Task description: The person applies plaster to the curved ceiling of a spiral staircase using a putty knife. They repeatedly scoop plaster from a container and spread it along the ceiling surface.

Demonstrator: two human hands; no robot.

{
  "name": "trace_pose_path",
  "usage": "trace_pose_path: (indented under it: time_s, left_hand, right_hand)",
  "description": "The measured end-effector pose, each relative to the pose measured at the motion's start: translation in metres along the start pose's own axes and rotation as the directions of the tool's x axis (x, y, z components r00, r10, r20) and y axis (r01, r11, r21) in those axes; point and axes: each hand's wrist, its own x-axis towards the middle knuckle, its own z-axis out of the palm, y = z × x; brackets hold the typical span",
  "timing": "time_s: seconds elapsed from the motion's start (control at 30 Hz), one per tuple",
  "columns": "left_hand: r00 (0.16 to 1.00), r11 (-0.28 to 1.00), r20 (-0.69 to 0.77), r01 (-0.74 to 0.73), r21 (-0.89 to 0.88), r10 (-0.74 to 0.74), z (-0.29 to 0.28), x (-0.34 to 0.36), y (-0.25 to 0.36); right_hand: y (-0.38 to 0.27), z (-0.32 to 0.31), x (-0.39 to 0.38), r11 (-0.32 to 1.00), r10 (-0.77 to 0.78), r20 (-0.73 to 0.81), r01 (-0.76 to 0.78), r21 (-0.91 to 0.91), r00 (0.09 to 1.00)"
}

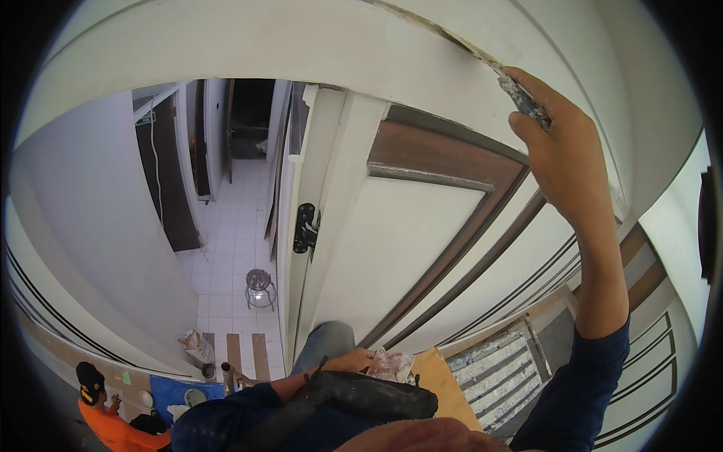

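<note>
My right hand [561, 139] is raised high at the upper right, its fingers closed around the smeared, dark handle of a putty knife [525, 102]. The knife's tip meets a long ragged gap [452, 39] where the white panel above the door joins the wall. Low in the middle, my left hand [355, 361] is closed on the edge of a crumpled clear plastic bag [392, 364] with whitish, stained contents. A yellowish wooden board [444, 384] lies beside the bag.
Below the gap is a white-and-brown door [407, 218] with a black handle [305, 228]. A round metal stool [259, 286] stands on the tiled floor beyond. A person in orange [120, 422] is at lower left, beside a blue sheet [169, 392]. A paint-spattered slatted frame [501, 369] lies at right.
</note>
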Motion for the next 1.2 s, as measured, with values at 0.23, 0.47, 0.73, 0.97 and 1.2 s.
trace_pose_path:
  time_s: [0.23, 0.47, 0.73, 0.97, 1.2]
  left_hand:
    - [0.999, 1.000, 0.022, 0.025, -0.007, -0.025, 0.001, -0.013, 0.023]
    - [1.000, 0.995, 0.011, 0.010, -0.097, -0.009, 0.005, -0.023, 0.034]
    - [1.000, 0.991, 0.023, -0.003, -0.137, 0.006, 0.001, 0.009, -0.015]
    - [1.000, 0.992, 0.025, 0.000, -0.129, 0.004, 0.002, -0.025, 0.035]
    - [0.998, 0.999, 0.054, -0.008, -0.045, 0.010, -0.002, -0.008, 0.012]
  right_hand:
    - [0.014, 0.004, -0.028, 0.995, -0.099, -0.138, 0.098, -0.019, 0.985]
    - [-0.013, -0.008, -0.009, 0.946, -0.147, -0.046, 0.127, -0.297, 0.988]
    - [-0.032, -0.012, 0.009, 0.922, -0.210, 0.023, 0.205, -0.329, 0.977]
    - [-0.040, -0.015, 0.014, 0.970, -0.064, -0.005, 0.061, -0.235, 0.998]
    - [-0.017, -0.030, 0.003, 0.982, 0.063, 0.030, -0.057, -0.180, 0.998]
